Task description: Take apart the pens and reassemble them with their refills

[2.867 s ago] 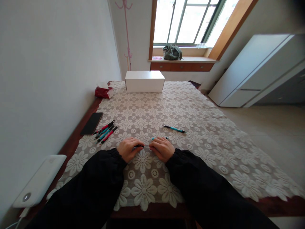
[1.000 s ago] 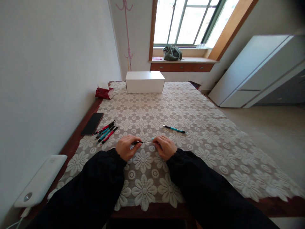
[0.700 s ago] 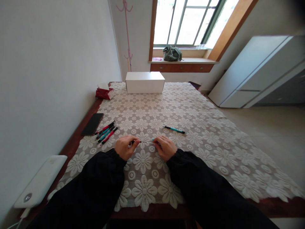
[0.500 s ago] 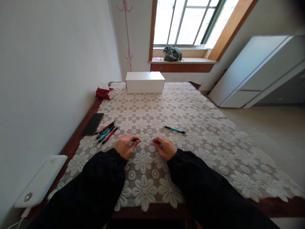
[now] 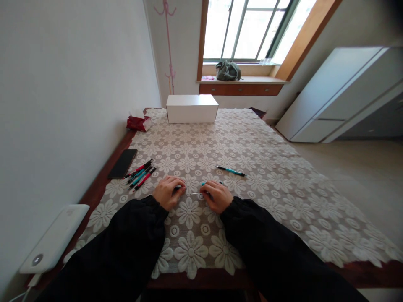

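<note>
My left hand (image 5: 170, 193) is closed, thumb and forefinger pinching a small dark pen part (image 5: 185, 188) that is mostly covered by the fingers. Facing it across a narrow gap, my right hand (image 5: 217, 196) pinches a thin whitish rod (image 5: 194, 193), like a pen's inner tube, pointing left toward the dark part. Just beyond the right hand's knuckles a teal pen barrel (image 5: 203, 183) shows in part; whether the hand touches it I cannot tell. Farther off to the right lies a whole teal pen (image 5: 231, 170) with black ends.
Several red, teal and black pens (image 5: 140, 175) lie bunched at left, beside a dark phone (image 5: 123, 163). A white power bank (image 5: 54, 239) sits at the near left edge. Across the lace tablecloth (image 5: 189, 212) stand a white box (image 5: 192, 113) and a red tissue pack (image 5: 138, 123).
My right hand and the rod have come slightly nearer to me, the rod now lying more level. More of the teal barrel shows behind the right hand. The left hand has shifted little.
</note>
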`<action>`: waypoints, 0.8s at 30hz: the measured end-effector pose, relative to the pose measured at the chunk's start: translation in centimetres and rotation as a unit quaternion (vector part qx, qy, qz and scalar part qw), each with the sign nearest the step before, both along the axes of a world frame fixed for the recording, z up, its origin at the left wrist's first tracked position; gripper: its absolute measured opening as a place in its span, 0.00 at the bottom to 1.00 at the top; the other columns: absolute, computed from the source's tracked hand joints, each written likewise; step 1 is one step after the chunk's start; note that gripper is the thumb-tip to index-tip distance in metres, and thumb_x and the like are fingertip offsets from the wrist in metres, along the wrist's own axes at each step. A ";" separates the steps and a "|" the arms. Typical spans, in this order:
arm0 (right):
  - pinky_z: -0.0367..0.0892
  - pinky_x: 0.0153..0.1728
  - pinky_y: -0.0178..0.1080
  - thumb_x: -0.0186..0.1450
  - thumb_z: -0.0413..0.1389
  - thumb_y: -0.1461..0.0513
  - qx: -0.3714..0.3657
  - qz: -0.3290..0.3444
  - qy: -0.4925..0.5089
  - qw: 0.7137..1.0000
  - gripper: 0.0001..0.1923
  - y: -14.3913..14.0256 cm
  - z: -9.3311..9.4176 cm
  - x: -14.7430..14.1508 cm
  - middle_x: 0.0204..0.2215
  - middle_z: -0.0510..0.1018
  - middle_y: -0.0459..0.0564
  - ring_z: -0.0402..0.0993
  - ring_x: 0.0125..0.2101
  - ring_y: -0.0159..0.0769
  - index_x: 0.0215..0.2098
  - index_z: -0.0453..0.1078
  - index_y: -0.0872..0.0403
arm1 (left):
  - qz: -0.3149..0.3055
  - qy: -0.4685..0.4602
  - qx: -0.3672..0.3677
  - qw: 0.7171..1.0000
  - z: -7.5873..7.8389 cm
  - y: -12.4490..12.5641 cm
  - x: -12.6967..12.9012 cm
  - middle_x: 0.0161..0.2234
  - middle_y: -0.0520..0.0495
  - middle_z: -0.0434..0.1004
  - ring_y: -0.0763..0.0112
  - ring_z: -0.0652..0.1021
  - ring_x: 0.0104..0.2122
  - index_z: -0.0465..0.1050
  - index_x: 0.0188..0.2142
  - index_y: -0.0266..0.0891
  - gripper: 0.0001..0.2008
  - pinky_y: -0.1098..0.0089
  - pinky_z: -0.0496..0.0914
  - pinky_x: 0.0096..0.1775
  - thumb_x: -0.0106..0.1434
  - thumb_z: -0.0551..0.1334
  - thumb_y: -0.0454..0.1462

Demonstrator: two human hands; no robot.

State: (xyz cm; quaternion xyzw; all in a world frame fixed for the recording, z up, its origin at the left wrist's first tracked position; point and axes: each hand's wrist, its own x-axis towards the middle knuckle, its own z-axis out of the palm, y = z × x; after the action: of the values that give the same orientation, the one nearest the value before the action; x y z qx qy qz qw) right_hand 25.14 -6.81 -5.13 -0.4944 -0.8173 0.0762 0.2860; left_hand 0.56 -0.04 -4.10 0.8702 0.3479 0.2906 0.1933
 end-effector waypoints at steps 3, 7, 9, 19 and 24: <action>0.67 0.40 0.39 0.68 0.52 0.67 0.001 0.002 0.000 1.000 0.07 0.0 0.0 0.0 0.34 0.76 0.49 0.71 0.37 0.39 0.37 0.71 0.51 | -0.037 0.000 0.019 0.999 0.0 -0.2 0.1 0.45 0.47 0.82 0.59 0.77 0.49 0.79 0.37 0.45 0.06 0.55 0.70 0.55 0.67 0.64 0.41; 0.66 0.40 0.39 0.68 0.52 0.67 0.000 0.004 -0.006 1.000 0.07 -0.1 -0.1 0.0 0.33 0.76 0.49 0.71 0.37 0.38 0.37 0.71 0.50 | -0.052 0.015 0.026 0.998 -0.4 -0.1 0.1 0.45 0.47 0.82 0.57 0.76 0.50 0.80 0.35 0.46 0.05 0.53 0.70 0.55 0.63 0.68 0.42; 0.66 0.41 0.40 0.67 0.53 0.67 0.002 -0.003 -0.016 1.000 0.07 -0.1 -0.1 0.0 0.34 0.77 0.49 0.71 0.37 0.39 0.37 0.71 0.50 | -0.051 0.022 0.024 0.998 -0.6 0.0 0.0 0.45 0.47 0.82 0.57 0.76 0.50 0.81 0.34 0.46 0.03 0.53 0.71 0.54 0.63 0.68 0.40; 0.58 0.39 0.44 0.66 0.55 0.65 0.019 -0.063 -0.125 0.990 0.04 -0.3 0.7 0.1 0.34 0.77 0.50 0.68 0.37 0.41 0.35 0.72 0.51 | -0.038 0.037 0.033 0.998 -0.4 -0.1 -0.1 0.46 0.47 0.82 0.56 0.76 0.49 0.82 0.35 0.47 0.02 0.51 0.72 0.53 0.62 0.69 0.38; 0.58 0.40 0.44 0.67 0.57 0.62 0.031 -0.065 -0.113 0.991 0.03 -0.3 0.8 0.1 0.35 0.78 0.50 0.68 0.38 0.42 0.36 0.73 0.50 | -0.027 0.044 0.024 0.998 -0.5 -0.1 0.0 0.45 0.47 0.82 0.56 0.76 0.49 0.81 0.34 0.46 0.02 0.52 0.72 0.52 0.60 0.70 0.38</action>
State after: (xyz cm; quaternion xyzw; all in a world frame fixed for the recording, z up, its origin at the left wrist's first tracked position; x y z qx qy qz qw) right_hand 25.27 -7.10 -4.36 -0.5425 -0.8127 -0.0246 0.2112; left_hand 0.57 -0.09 -4.57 0.8955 0.3253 0.2550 0.1652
